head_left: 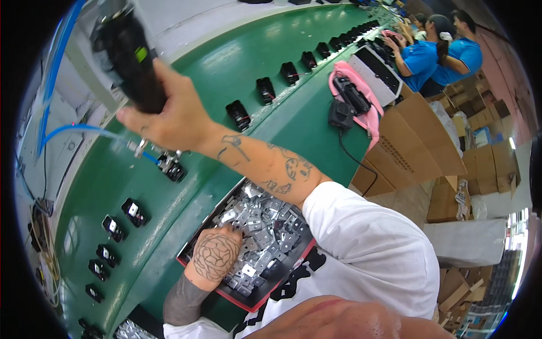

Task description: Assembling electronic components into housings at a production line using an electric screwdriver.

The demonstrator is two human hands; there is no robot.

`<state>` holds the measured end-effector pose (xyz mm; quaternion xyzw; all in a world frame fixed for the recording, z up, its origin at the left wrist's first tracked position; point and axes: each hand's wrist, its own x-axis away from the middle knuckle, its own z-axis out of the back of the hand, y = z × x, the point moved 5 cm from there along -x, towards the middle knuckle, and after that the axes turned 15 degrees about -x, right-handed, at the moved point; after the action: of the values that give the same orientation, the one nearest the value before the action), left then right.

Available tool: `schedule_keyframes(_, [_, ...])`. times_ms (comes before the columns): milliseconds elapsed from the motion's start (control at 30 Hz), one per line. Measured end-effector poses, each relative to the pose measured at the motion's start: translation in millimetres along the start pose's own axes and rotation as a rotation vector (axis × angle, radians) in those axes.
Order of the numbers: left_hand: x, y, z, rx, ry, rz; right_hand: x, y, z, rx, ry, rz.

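Observation:
My right hand is raised over the left part of the bench, wrapped round a thick black cylindrical power tool with a green patch on its side. Its upper end is blurred. Lower down, my left hand reaches into a black tray with a red rim, its fingers curled down among small silver metal plates. Those fingertips are mostly hidden, so what they pinch cannot be made out. A small black and metal fixture with a blue air hose stands on the bench below my right hand.
Black housings line the green bench; several more stand at the left. A pink strap with a black device lies by the right edge, next to an open cardboard box. People in blue shirts work at the far right.

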<state>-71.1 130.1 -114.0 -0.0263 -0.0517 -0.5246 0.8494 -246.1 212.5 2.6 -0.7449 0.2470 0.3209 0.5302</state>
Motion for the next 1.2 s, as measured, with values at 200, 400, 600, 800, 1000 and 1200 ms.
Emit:
schedule_keyframes(200, [6, -1, 28, 0.108, -0.025, 0.056, 4, 7, 12, 0.074, 0.035, -0.007])
schedule_keyframes(400, [42, -61, 75, 0.070, 0.372, 0.345, 0, 8, 16, 0.000, 0.235, -0.118])
schedule_keyframes(600, [38, -189, -15, 0.384, 0.729, 0.873, 0, 13, 4, -0.096, 0.211, -0.069])
schedule_keyframes(800, [2, -196, -47, 0.260, 0.820, 0.789, 2, 16, 6, -0.064, 0.194, -0.103])
schedule_keyframes(1000, [-4, -195, -52, 0.355, 0.713, 0.759, 3, 17, 12, -0.074, 0.202, -0.109])
schedule_keyframes(1200, [6, -189, -57, 0.305, 0.760, 0.774, 6, 11, -1, -0.099, 0.188, -0.100])
